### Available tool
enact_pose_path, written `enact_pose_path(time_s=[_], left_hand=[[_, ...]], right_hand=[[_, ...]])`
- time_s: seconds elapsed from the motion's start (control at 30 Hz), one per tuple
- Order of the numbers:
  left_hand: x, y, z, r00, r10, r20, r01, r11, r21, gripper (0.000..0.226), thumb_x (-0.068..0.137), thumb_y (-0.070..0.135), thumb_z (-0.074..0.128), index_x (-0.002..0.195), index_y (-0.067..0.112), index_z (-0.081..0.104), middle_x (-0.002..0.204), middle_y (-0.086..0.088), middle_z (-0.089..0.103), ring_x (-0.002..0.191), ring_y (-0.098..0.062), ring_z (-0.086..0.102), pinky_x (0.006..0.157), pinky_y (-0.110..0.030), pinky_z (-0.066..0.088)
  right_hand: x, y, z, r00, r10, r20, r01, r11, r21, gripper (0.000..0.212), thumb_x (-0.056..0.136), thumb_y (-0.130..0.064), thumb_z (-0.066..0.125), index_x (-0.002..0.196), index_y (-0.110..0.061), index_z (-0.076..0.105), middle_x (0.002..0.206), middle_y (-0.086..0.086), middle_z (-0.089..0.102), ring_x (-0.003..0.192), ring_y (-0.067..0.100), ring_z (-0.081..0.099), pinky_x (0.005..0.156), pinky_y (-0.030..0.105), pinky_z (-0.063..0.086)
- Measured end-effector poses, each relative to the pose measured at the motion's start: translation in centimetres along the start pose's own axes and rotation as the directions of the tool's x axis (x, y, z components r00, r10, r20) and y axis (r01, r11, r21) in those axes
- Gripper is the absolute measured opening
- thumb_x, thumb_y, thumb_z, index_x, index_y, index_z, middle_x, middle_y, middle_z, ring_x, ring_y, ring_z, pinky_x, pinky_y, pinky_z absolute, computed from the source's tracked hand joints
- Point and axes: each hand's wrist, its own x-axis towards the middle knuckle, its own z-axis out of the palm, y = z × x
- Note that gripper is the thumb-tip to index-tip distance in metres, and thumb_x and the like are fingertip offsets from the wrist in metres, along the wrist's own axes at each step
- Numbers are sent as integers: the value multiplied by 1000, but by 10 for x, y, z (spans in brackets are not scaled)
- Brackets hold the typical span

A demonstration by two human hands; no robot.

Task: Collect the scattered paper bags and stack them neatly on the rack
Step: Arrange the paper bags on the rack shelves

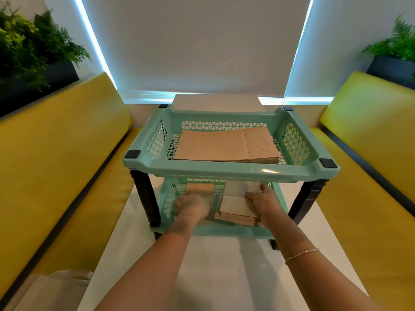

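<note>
Forearms come in low over the white table [215, 265], a thin bracelet [302, 252] on your right wrist, and both hands reach into the lower basket [224, 232] of the mint-green rack [253, 170]. Your left hand [192, 206] sits at the left of that basket; motion blur hides its fingers, so I cannot tell whether it grips anything. Your right hand [261, 202] rests on the small stack of paper bags [235, 209] lying at the right of the same basket, fingers pressing along the top bag's far edge; whether they curl round it is unclear. Likely you flank the pile this way to square its edges under the low upper tier. Behind your left hand, another brown bag [199, 188] lies deeper in the lower basket. Above, the upper basket holds a larger, tidy stack of brown bags [224, 145], flat and aligned. Beyond the rack a white box [217, 103] stands against the blind. Yellow benches [56, 164] run on both sides of the rack. No writing or brand is legible anywhere.
</note>
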Motion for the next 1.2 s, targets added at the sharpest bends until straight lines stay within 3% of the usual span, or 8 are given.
enact_pose_path(time_s=[0.23, 0.37, 0.5, 0.67, 0.73, 0.87, 1.03, 1.2], left_hand=[[9, -6, 5, 996, -84, 35, 86, 995, -44, 99, 60, 39, 86, 137, 2, 34, 133, -16, 42, 119, -30, 42, 89, -32, 42], [7, -5, -8, 998, -50, -36, 43, 983, -180, 60, 84, 13, 68, 132, -1, 36, 129, -16, 52, 116, -29, 53, 88, -31, 47], [-11, 1, -37, 995, 101, -24, -102, 903, -418, 20, 90, 22, 59, 105, 9, 57, 112, -11, 58, 100, -24, 53, 83, -30, 43], [-31, 5, -39, 963, 202, 176, 7, 640, -769, 51, 94, 46, 46, 137, 20, 43, 147, -4, 39, 135, -27, 34, 111, -45, 26], [-34, 8, -30, 957, 215, 194, 11, 643, -766, 60, 92, 52, 45, 144, 24, 33, 149, -5, 35, 135, -29, 33, 110, -45, 26], [-37, 8, -24, 966, 229, 121, -64, 663, -746, 42, 87, 28, 64, 125, 15, 51, 118, -4, 61, 105, -22, 57, 95, -36, 46], [-29, 1, -33, 981, 181, -73, -169, 600, -782, 40, 80, 9, 70, 118, 14, 57, 113, 0, 61, 107, -21, 54, 99, -32, 41], [-23, -9, -19, 987, 118, -109, -158, 602, -783, 40, 81, 0, 64, 119, 10, 56, 109, -2, 63, 101, -19, 56, 88, -25, 43]], right_hand=[[4, -1, 2, 998, 15, -69, -17, 1000, -18, 47, 92, -15, 55, 135, -22, 37, 121, 10, 53, 107, 33, 55, 89, 50, 52], [4, -2, 2, 999, 5, -48, -9, 997, -73, 48, 94, -14, 51, 139, -20, 34, 128, 12, 49, 110, 32, 54, 89, 45, 52], [0, -2, 4, 999, 24, -40, -24, 1000, 2, 44, 93, -17, 55, 134, -22, 41, 119, 11, 55, 91, 28, 58, 59, 36, 54], [-8, -6, 19, 1000, 14, -1, -14, 1000, -23, 27, 91, -20, 57, 118, -17, 52, 100, 10, 63, 81, 26, 65, 64, 39, 58], [-13, -7, 28, 999, 25, 36, -24, 999, -47, 33, 91, -20, 57, 123, -17, 49, 97, 10, 61, 83, 28, 65, 70, 43, 59], [-23, -10, 37, 997, -3, 79, 13, 991, -130, 39, 89, -11, 60, 124, -19, 46, 90, 6, 61, 77, 21, 62, 64, 34, 57], [-23, -17, 47, 988, -88, 126, 119, 957, -265, 44, 82, 9, 52, 124, -6, 51, 114, 12, 58, 111, 27, 54, 101, 40, 45], [-29, -10, 59, 971, -203, 129, 240, 839, -489, 42, 87, 2, 44, 127, -11, 48, 117, 13, 60, 108, 29, 56, 85, 30, 45]])
